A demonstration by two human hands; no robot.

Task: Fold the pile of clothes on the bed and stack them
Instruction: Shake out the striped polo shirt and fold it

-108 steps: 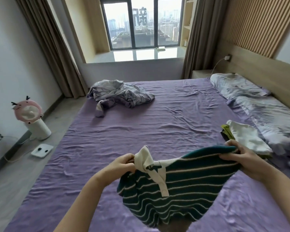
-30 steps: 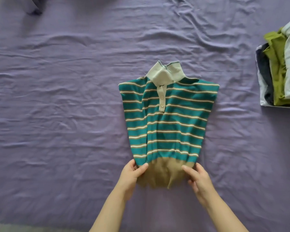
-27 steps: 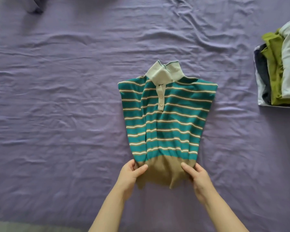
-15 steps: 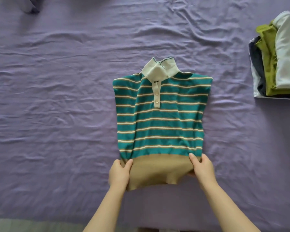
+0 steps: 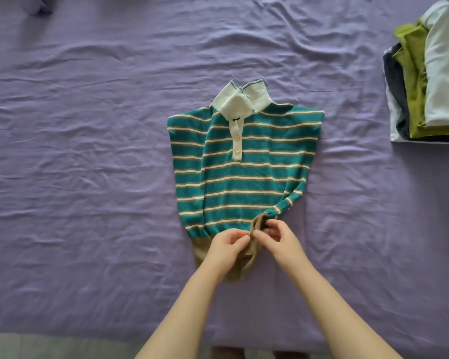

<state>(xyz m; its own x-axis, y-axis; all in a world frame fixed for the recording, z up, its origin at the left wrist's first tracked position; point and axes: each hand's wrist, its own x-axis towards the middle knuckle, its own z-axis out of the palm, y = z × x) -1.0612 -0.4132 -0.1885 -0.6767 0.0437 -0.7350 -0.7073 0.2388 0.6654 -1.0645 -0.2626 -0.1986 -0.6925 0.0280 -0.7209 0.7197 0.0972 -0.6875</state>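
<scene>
Pinching the tan hem (image 5: 246, 257) of a striped polo shirt (image 5: 244, 172), left hand (image 5: 224, 248) and right hand (image 5: 280, 242) meet on the bed (image 5: 88, 151). Soft, limp knit; best held at hem corners.

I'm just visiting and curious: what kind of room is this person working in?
Most likely a bedroom. A wrinkled purple bedsheet fills the view, a striped polo shirt lies spread on it, and a stack of folded clothes sits to the right. Both hands pinch the shirt's tan hem.

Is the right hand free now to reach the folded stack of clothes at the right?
Probably not yet: the right hand pinches the striped teal polo shirt's tan hem, though bare purple sheet lies toward the stack.
</scene>
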